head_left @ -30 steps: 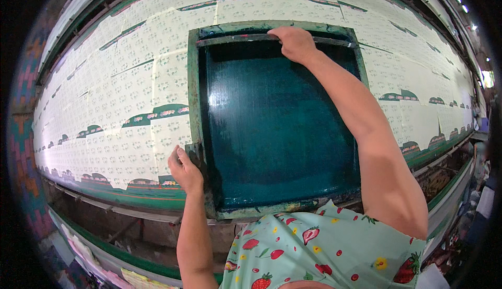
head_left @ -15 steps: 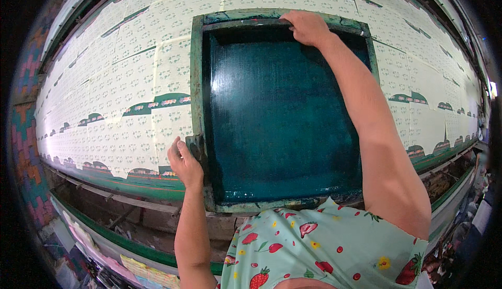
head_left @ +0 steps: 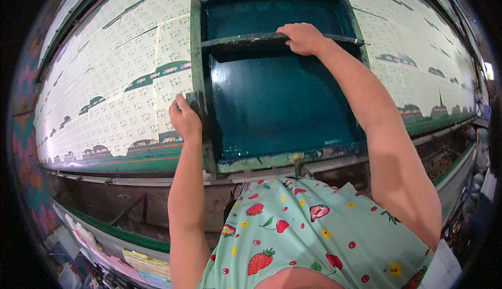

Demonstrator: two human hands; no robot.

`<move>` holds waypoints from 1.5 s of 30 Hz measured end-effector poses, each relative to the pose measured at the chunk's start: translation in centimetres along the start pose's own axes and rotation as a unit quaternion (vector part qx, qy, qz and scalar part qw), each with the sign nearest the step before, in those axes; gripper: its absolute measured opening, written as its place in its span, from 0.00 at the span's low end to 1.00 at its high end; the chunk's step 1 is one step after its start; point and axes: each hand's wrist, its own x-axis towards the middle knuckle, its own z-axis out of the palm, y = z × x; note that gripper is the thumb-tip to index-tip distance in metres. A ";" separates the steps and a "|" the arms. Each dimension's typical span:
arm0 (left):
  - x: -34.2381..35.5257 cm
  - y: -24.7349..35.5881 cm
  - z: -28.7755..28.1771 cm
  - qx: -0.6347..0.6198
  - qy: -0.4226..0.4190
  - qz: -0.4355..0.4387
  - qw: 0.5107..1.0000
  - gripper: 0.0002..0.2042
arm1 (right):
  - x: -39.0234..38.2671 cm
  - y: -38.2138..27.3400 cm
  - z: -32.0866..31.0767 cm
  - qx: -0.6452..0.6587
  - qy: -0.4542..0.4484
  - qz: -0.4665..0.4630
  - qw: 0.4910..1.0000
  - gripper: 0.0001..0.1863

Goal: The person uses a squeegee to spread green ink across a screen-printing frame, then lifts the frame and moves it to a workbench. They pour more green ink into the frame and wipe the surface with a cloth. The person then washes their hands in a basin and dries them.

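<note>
A screen printing frame (head_left: pixel 196 53) lies flat on the printed cream sheets. Dark teal ink coats its mesh (head_left: pixel 277 106), which shines at the left. Across the far part of the mesh stands a long squeegee (head_left: pixel 243 40), spanning nearly side to side. My right hand (head_left: pixel 303 38) is closed over the squeegee's top edge, right of its middle, with that arm reaching over the mesh. At the frame's left side, my left hand (head_left: pixel 185 121) curls against a small dark block (head_left: pixel 194 100) fixed there; some of its fingertips are hidden.
Cream sheets (head_left: pixel 141 100) with small green motifs and dark green arched bands cover the long table. A rail (head_left: pixel 110 179) runs along its near edge, above a trough. Folded pink and yellow papers (head_left: pixel 146 265) lie at lower left. Clutter (head_left: pixel 470 221) stands at the right.
The squeegee has come away from the frame's far edge toward me, uncovering a teal strip of mesh behind it. My left hand stays at the frame's side. The whole view has shifted.
</note>
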 end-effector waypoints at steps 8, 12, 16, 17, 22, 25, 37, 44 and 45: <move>0.3 -0.5 -0.1 -0.070 -0.005 -0.023 0.997 0.35 | -13.4 -8.1 3.3 0.029 0.007 0.004 1.000 0.18; 0.0 0.0 -0.4 -0.036 -0.018 -0.014 0.999 0.38 | -19.1 -11.4 5.2 0.053 0.015 -0.006 0.998 0.18; 0.0 0.1 -0.5 0.011 -0.016 -0.014 1.000 0.37 | -23.7 -14.7 6.1 0.027 0.010 0.002 1.000 0.19; -0.2 0.7 -0.6 0.022 -0.026 -0.024 0.999 0.36 | -24.7 -15.2 6.5 0.027 0.015 0.002 1.000 0.19; 1.0 -2.0 0.4 0.097 0.013 0.017 0.995 0.32 | -27.7 -16.1 8.8 0.015 0.092 -0.030 0.995 0.18; 0.8 -0.4 0.9 0.138 -0.043 0.001 0.989 0.29 | -29.2 -15.7 9.5 0.020 0.125 -0.052 0.991 0.26; 1.0 0.7 1.0 0.339 -0.032 -0.029 0.940 0.30 | -33.4 -4.9 8.3 0.222 0.206 -0.146 0.942 0.21; 0.1 2.8 1.5 0.376 -0.018 -0.048 0.925 0.29 | -33.5 12.2 6.9 0.166 0.359 0.058 0.916 0.28; 0.4 2.6 1.5 0.379 -0.023 -0.040 0.924 0.30 | -33.0 13.8 7.8 0.182 0.369 0.068 0.909 0.29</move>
